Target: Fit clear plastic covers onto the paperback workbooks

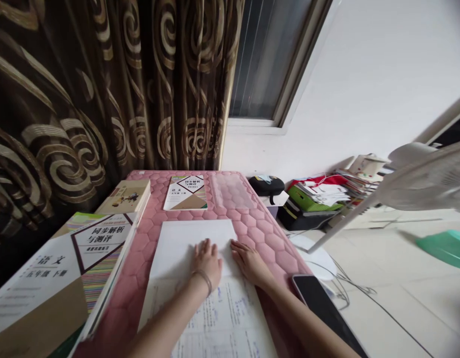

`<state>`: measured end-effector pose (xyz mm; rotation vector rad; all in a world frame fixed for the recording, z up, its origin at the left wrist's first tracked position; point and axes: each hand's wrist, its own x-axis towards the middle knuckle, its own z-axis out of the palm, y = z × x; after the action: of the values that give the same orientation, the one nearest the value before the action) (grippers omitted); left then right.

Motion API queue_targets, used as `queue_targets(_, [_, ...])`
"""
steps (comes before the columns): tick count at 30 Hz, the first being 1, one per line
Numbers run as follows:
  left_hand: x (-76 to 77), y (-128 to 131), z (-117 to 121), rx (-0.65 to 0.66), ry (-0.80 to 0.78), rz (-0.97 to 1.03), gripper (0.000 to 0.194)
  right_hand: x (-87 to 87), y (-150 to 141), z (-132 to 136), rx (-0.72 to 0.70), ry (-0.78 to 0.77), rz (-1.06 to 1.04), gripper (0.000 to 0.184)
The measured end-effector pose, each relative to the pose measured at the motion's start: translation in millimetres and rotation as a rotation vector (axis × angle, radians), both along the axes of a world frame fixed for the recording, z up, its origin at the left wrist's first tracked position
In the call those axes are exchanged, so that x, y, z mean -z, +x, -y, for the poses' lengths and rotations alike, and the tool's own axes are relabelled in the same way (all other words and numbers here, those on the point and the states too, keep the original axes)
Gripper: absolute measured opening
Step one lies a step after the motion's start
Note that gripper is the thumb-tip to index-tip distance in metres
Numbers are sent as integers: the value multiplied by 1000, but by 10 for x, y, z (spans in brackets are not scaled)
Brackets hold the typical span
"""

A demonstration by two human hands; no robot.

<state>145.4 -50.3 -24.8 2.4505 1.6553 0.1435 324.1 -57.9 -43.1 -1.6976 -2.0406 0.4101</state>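
Note:
A long paper sheet (192,233) lies on the pink padded surface in front of me. Its far part is blank white, and the near part carries print and handwriting. My left hand (207,263) rests flat on the blank part, fingers spread, with a band round the wrist. At the sheet's right edge lies my right hand (248,259), fingers stretched out and palm down, touching paper and pink surface. Beyond the sheet a thin workbook (186,193) with a white and brown cover lies flat.
Stacked books (66,278) stand along the left, beside a patterned curtain (140,84). A dark phone or tablet (323,308) lies at the right edge. A clear plastic sheet (232,190) is at the back. Rightward are a fan (431,174), cables, bags and papers.

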Motion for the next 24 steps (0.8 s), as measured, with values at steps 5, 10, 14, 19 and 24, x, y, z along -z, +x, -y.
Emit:
queue_targets(5, [49,499,21,94,-3,36,55,-6,165,-295,103,22,-84,16])
queue_targets(10, [95,506,37,78,25,46,55,-34,269,-664,262,-23,46,22])
queue_targets(14, [129,492,37,80,26,69,55,-110,258,-1027,380,-57,144,28])
queue_targets(19, [136,474,43,93,4,83,57,-124,218,-1274,458,-59,167,36])
queue_targets(24, [141,464,41,100,11,66,58,-49,236,-1001,404,-54,166,28])
